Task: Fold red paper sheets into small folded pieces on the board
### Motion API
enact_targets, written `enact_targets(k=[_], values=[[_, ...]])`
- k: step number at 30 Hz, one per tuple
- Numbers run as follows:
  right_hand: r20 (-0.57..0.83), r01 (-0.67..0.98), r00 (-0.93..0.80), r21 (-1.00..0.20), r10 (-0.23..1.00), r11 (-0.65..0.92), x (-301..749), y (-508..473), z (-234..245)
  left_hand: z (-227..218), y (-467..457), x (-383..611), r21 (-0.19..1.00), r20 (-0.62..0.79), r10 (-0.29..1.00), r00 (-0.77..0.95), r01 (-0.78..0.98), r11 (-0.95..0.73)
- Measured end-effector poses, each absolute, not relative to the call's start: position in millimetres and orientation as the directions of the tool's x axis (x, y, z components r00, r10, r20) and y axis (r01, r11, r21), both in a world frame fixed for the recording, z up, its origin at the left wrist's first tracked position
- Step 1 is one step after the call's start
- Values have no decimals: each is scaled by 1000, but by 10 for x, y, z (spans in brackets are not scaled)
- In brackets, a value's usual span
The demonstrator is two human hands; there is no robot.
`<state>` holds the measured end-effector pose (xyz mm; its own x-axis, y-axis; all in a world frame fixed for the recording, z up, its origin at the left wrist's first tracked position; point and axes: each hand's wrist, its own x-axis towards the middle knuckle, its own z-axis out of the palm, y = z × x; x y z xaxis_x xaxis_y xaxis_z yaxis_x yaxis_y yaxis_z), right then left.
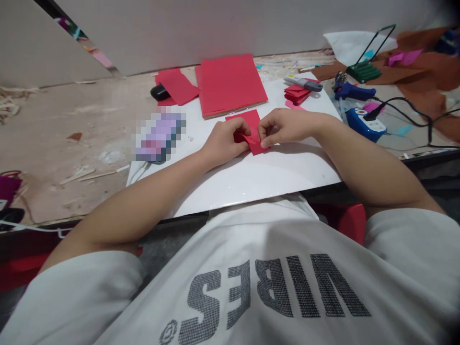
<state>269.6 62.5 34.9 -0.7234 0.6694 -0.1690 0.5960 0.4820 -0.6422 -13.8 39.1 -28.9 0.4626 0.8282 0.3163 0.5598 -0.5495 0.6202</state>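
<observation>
Small red sheet is pinched by left hand and right hand; fold is apparently being formed; edges are best aligned before creasing.

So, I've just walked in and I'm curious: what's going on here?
The camera wearer's left hand pinches a raised part of a small red sheet on a white board, while the right hand touches it nearer its right edge. Behind it lie larger red sheets; to the right, a grey tool rests on small red pieces.
</observation>
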Motion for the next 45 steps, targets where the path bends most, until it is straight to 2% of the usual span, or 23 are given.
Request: enact_targets(k=[4,7,15,23,30,40,45], values=[[-174,610,-717,-625,674,487,2675,596,352,-297,447,-166,730,233,867,441,510,-455],[-167,612,-714,-621,680,490,2669,581,367,-308,465,-169,765,220,872,438,477,-432],[-164,627,-704,-602,691,495,2658,593,361,-289,532,-205,752,178,868,463,505,-424],[-155,641,-688,-588,709,493,2638,598,320,-111,515,-326,608,36,854,520,666,-432],[-146,642,-689,-577,710,505,2629,606,297,-43,478,-309,672,-11,867,498,646,-362],[-149,641,-688,-583,710,500,2629,615,288,-137,532,-338,650,45,864,502,642,-407],[-149,633,-693,-594,705,497,2632,633,268,-174,563,-382,639,29,857,515,650,-412]])
